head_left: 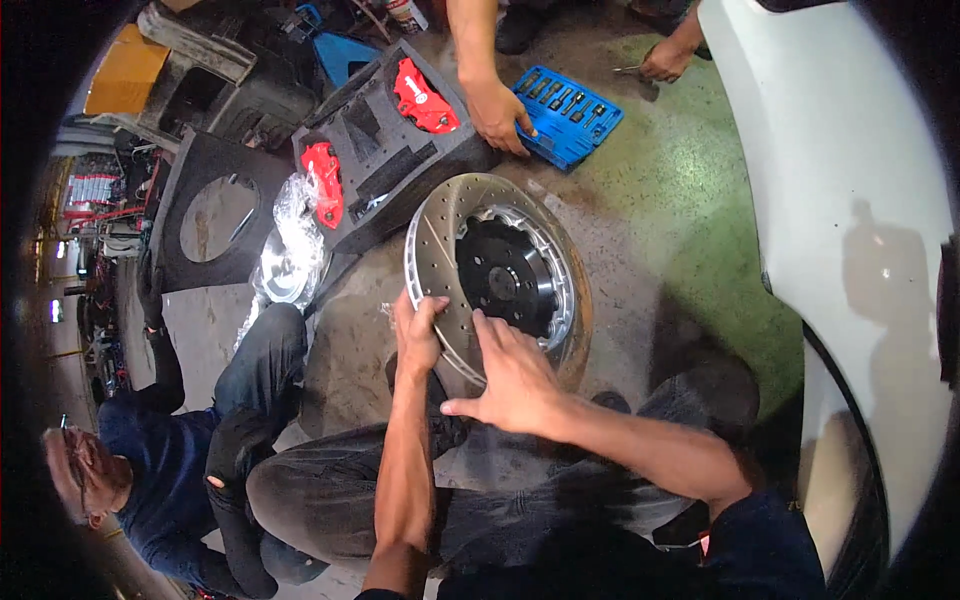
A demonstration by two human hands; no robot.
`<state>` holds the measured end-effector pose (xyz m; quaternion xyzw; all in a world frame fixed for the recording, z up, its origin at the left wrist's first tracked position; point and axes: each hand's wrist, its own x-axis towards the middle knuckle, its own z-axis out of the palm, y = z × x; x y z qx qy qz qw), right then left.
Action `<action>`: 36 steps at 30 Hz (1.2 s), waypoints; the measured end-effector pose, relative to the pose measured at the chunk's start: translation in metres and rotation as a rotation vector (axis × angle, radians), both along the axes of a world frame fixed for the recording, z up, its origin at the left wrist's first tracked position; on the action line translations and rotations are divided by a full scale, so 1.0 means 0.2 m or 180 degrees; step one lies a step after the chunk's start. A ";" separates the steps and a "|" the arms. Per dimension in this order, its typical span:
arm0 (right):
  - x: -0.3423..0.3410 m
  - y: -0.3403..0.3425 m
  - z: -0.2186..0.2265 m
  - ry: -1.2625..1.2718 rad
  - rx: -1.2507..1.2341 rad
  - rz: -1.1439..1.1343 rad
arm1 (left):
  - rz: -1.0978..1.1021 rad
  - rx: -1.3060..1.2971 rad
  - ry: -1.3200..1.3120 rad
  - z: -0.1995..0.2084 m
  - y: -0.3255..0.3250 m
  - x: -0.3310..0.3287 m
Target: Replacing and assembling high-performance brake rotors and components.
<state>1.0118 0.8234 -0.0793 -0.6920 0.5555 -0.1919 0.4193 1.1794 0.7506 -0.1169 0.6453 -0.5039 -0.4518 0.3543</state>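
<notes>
A large drilled and slotted brake disc [437,235] with a black centre hat [500,280] is tilted in front of me. My left hand [418,335] grips its near left rim, the thumb on the face and the fingers around the edge. Across the lower face lies my right hand [515,375], fingers stretched out and thumb spread away. Behind the disc is a grey foam case [370,150] holding two red brake calipers [424,97]. Another person's hand [495,115] touches an open blue socket case [570,115] beyond the disc.
A white car panel [840,170] stands close on the right. At the left, a person in dark clothes [180,470] sits beside a foam sheet with a round cutout [175,235]. Crumpled clear plastic [290,250] lies near it. Another hand [665,62] holds a small tool at the back.
</notes>
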 end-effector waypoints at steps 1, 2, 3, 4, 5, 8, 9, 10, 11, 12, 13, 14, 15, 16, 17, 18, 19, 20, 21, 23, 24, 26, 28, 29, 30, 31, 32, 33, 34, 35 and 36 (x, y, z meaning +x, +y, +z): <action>0.01 0.01 0.03 -0.0156 -0.0022 -0.0136 | -0.0071 -0.0085 -0.0084 0.04 -0.01 -0.04; 0.01 0.00 0.05 -0.0256 -0.0271 -0.0266 | -0.0098 0.0037 -0.0207 0.08 -0.02 -0.08; 0.00 -0.01 0.06 -0.0212 -0.0188 -0.0442 | -0.0204 -0.0105 -0.0260 0.12 -0.03 -0.13; -0.02 -0.03 0.07 -0.0089 0.0029 -0.0583 | -0.0231 -0.0039 -0.0460 0.15 -0.04 -0.18; -0.05 -0.06 0.07 -0.0222 -0.0115 -0.0738 | -0.0304 -0.0098 -0.0483 0.18 -0.06 -0.23; -0.17 -0.12 0.09 -0.0125 -0.0103 -0.0877 | -0.1018 -0.0128 -0.1000 0.25 -0.14 -0.30; -0.20 -0.15 0.10 0.0013 -0.0212 -0.0884 | -0.1266 -0.0558 -0.1510 0.26 -0.17 -0.31; -0.23 -0.16 0.11 0.0012 -0.0235 -0.0986 | -0.1572 -0.0644 -0.1498 0.27 -0.20 -0.30; -0.25 -0.19 0.12 -0.0013 -0.0287 -0.1047 | -0.1763 -0.0703 -0.1653 0.26 -0.24 -0.30; -0.27 -0.21 0.13 0.0024 -0.0340 -0.1153 | -0.1975 -0.0779 -0.1754 0.25 -0.28 -0.29; -0.30 -0.23 0.15 -0.0006 -0.0464 -0.1154 | -0.1986 -0.0865 -0.1763 0.23 -0.31 -0.28; -0.31 -0.26 0.16 -0.0095 -0.0410 -0.1227 | -0.2006 -0.1282 -0.1686 0.21 -0.33 -0.28; -0.34 -0.28 0.18 -0.0085 -0.0216 -0.1317 | -0.2132 -0.1477 -0.1666 0.19 -0.36 -0.28; -0.36 -0.30 0.19 -0.0183 -0.0418 -0.1361 | -0.2065 -0.1774 -0.1595 0.16 -0.37 -0.29; -0.38 -0.32 0.19 -0.0218 -0.0271 -0.1311 | -0.2104 -0.1439 -0.1613 0.14 -0.38 -0.30; -0.40 -0.33 0.19 -0.0171 -0.0086 -0.1291 | -0.2166 -0.1064 -0.1626 0.11 -0.39 -0.32; -0.41 -0.34 0.19 -0.0242 -0.0138 -0.1302 | -0.2086 -0.1254 -0.1739 0.09 -0.40 -0.34; -0.42 -0.34 0.19 -0.0253 -0.0156 -0.1321 | -0.2089 -0.1487 -0.1659 0.07 -0.41 -0.35; -0.43 -0.34 0.17 -0.0237 -0.0137 -0.1322 | -0.1865 -0.1802 -0.1351 0.04 -0.42 -0.36; -0.42 -0.32 0.15 -0.0287 -0.0293 -0.1360 | -0.1614 -0.1370 -0.0639 0.01 -0.43 -0.36; -0.41 -0.31 0.14 -0.0246 -0.0349 -0.1346 | -0.1564 -0.1182 -0.0616 0.00 -0.43 -0.35; -0.37 -0.28 0.13 -0.0346 -0.0375 -0.1357 | -0.1417 -0.0567 -0.0729 0.00 -0.44 -0.31; -0.33 -0.25 0.14 -0.0258 -0.0309 -0.1139 | -0.1248 -0.0185 0.0063 0.00 -0.44 -0.27; -0.30 -0.24 0.14 -0.0268 -0.0179 -0.1056 | -0.1373 -0.0534 -0.0307 0.00 -0.43 -0.25; -0.28 -0.23 0.14 -0.0225 -0.0142 -0.0966 | -0.1387 -0.0291 -0.0683 0.01 -0.44 -0.22; -0.27 -0.23 0.15 -0.0192 -0.0207 -0.0977 | -0.1512 -0.0574 -0.0547 0.01 -0.43 -0.22; -0.26 -0.23 0.15 -0.0118 -0.0136 -0.0911 | -0.1546 -0.0524 -0.0442 0.01 -0.43 -0.21; -0.26 -0.23 0.15 -0.0099 -0.0212 -0.0894 | -0.1532 -0.0702 -0.0439 0.00 -0.43 -0.21; -0.27 -0.25 0.15 -0.0083 -0.0137 -0.0958 | -0.1502 -0.0702 -0.0361 -0.01 -0.43 -0.22; -0.29 -0.26 0.15 -0.0064 -0.0113 -0.1016 | -0.1511 -0.0718 -0.0446 -0.01 -0.44 -0.23; -0.30 -0.29 0.16 -0.0067 -0.0305 -0.1130 | -0.1387 -0.0787 -0.0514 -0.01 -0.45 -0.25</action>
